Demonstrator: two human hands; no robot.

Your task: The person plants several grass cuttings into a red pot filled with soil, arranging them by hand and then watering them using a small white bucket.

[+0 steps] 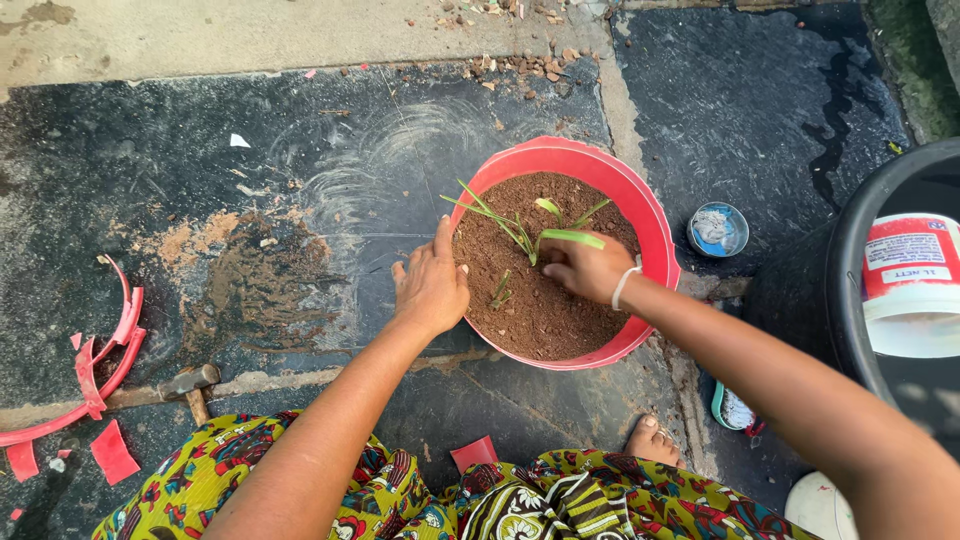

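A red round pot (640, 215) filled with brown soil (545, 310) sits on the dark stone floor in front of me. Thin green seedlings (515, 230) stand in the soil near the middle. My left hand (430, 285) rests on the pot's left rim, fingers together, thumb up. My right hand (585, 268) is inside the pot with its fingers curled down at the base of a seedling, pressing into the soil. A white band circles that wrist.
Broken red plastic strips (95, 370) and a hammer (190, 385) lie at the left. A small blue tin (718, 229) sits right of the pot. A black tub (850, 260) holding a white-and-red bucket (910, 285) stands at the right edge. Spilled soil (250, 280) marks the floor.
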